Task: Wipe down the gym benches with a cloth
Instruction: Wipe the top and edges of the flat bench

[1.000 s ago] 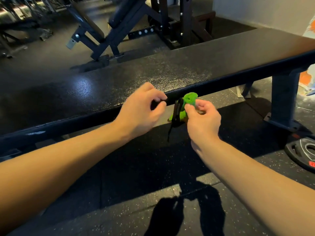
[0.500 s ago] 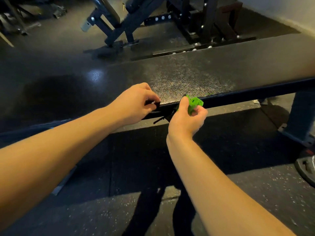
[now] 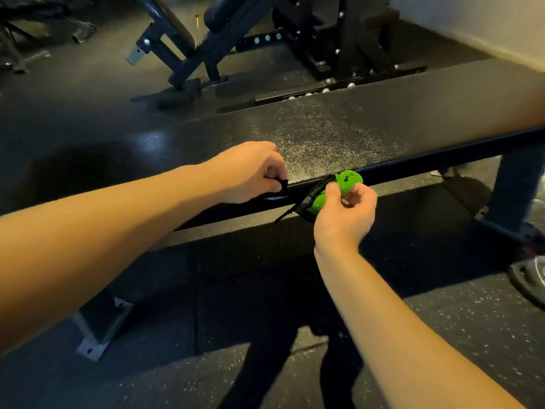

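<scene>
left grip (image 3: 247,172) pinches an unclear black piece (image 3: 278,184); right grip (image 3: 345,215) clutches green cloth (image 3: 348,180), partly hidden.

Black speckled rubber floor (image 3: 442,335), pale painted wall (image 3: 486,19) far right, black steel rack frame (image 3: 354,39) behind, dark weight plate (image 3: 528,278) on floor.

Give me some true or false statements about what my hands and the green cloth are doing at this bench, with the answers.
1. The right hand grips the green cloth. True.
2. The green cloth lies spread flat over the top of the bench. False: it is bunched up at the bench's near edge.
3. The left hand pinches a small black item at the bench's near edge. True.
4. A weight plate lies on the bench. False: it lies on the floor, at the right.
</scene>
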Demonstrator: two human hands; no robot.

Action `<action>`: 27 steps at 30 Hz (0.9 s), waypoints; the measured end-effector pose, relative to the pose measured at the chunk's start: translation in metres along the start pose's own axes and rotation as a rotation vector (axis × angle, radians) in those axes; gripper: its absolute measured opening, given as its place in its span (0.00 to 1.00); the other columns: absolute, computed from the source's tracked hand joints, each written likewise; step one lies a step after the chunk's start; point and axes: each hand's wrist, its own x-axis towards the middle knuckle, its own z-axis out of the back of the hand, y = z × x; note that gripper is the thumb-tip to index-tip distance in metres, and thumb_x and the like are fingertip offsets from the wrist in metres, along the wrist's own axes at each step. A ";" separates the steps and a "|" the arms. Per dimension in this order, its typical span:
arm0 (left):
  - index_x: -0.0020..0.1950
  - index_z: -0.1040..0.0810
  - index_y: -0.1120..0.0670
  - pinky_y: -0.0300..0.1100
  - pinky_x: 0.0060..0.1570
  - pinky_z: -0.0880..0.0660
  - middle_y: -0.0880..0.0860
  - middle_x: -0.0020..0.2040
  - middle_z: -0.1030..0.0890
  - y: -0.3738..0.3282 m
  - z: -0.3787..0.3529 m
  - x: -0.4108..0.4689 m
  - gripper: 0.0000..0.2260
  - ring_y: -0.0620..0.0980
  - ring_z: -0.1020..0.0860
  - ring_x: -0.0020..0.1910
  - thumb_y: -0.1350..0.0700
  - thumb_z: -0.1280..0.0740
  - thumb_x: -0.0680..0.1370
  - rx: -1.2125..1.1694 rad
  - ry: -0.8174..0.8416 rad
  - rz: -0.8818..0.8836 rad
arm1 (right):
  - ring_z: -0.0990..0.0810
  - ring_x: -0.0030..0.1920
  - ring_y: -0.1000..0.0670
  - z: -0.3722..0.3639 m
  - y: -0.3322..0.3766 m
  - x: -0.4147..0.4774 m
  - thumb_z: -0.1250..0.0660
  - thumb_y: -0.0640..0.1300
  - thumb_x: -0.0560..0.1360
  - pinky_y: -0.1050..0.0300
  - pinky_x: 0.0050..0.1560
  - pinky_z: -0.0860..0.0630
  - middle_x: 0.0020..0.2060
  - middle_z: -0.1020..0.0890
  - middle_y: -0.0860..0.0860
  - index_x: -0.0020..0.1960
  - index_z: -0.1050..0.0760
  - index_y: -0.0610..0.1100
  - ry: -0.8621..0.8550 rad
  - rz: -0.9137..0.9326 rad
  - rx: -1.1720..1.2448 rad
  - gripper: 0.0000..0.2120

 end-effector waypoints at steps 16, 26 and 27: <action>0.65 0.19 0.49 0.46 0.52 0.25 0.46 0.53 0.26 0.028 -0.008 0.006 0.13 0.48 0.23 0.55 0.51 0.29 0.80 -0.107 0.032 -0.185 | 0.18 0.44 0.57 -0.015 -0.007 -0.059 0.28 0.44 0.78 0.69 0.40 0.23 0.44 0.16 0.56 0.53 0.20 0.53 -0.027 0.009 -0.132 0.06; 0.65 0.19 0.52 0.55 0.58 0.21 0.51 0.60 0.19 0.025 -0.004 0.011 0.13 0.55 0.20 0.59 0.54 0.30 0.81 -0.068 0.060 -0.199 | 0.18 0.49 0.59 0.040 0.005 -0.085 0.28 0.45 0.78 0.65 0.46 0.24 0.47 0.16 0.58 0.56 0.18 0.52 -0.081 0.020 -0.279 0.08; 0.65 0.19 0.52 0.55 0.58 0.21 0.51 0.60 0.19 0.025 -0.005 0.010 0.13 0.55 0.20 0.58 0.54 0.30 0.80 -0.080 0.052 -0.195 | 0.18 0.50 0.58 0.037 0.006 -0.084 0.28 0.45 0.78 0.63 0.49 0.23 0.48 0.15 0.58 0.57 0.18 0.51 -0.091 0.017 -0.269 0.08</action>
